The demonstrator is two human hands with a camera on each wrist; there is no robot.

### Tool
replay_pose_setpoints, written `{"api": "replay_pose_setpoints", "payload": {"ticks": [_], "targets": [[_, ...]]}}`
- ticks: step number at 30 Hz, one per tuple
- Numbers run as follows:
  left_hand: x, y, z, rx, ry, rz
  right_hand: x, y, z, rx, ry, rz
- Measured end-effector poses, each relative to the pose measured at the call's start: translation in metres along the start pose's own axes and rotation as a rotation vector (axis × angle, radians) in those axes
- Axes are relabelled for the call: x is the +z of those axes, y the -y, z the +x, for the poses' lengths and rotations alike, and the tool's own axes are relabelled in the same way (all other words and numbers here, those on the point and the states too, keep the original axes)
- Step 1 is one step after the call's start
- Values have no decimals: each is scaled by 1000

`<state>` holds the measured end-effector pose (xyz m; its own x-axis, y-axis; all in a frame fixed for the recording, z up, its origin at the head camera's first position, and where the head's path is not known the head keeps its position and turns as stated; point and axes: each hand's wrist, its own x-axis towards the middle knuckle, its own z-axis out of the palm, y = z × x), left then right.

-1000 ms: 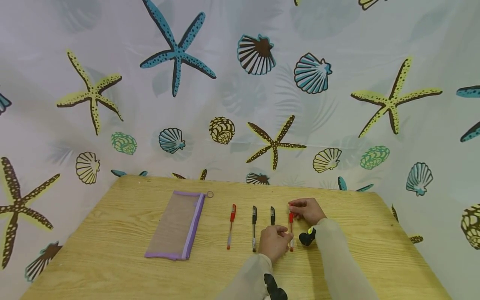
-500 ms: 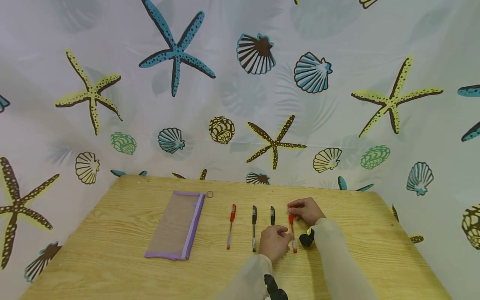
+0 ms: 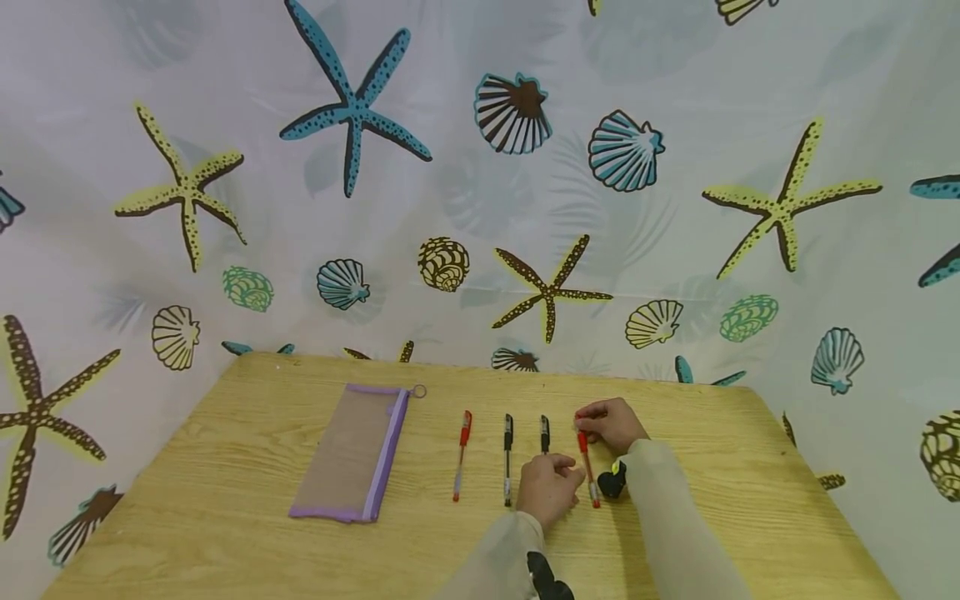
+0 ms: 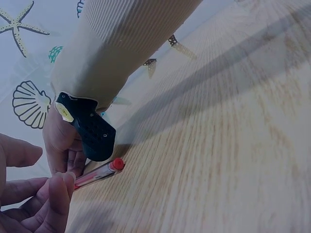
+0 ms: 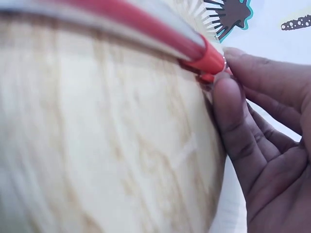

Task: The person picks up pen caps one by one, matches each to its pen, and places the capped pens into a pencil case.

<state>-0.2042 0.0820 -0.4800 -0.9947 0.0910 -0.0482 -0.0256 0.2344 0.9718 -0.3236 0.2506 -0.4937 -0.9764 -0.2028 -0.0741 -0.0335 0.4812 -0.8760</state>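
Two hands are on one red pen (image 3: 588,468) lying on the surface (image 3: 225,467). Right hand (image 3: 609,423) pinches its cap end; left hand (image 3: 550,489) pinches its lower part. It looks light, stiff and smooth, so holding both ends seems best.

The light wooden table (image 3: 247,467) is viewed from above and in front by the head camera. The red-capped clear pen (image 4: 99,173) is framed at tabletop level by the left wrist view, and (very close) its cap (image 5: 206,57) by the right.
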Motion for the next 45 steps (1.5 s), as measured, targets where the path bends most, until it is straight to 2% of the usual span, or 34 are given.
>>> {"api": "replay_pose_setpoints", "payload": {"ticks": [30,45], "targets": [[-5,3,-3,20,-42,21,2,-6,-1,30,-11,78],[-20,1,-2,72,-54,45,4,-5,-2,27,-55,85]]}}
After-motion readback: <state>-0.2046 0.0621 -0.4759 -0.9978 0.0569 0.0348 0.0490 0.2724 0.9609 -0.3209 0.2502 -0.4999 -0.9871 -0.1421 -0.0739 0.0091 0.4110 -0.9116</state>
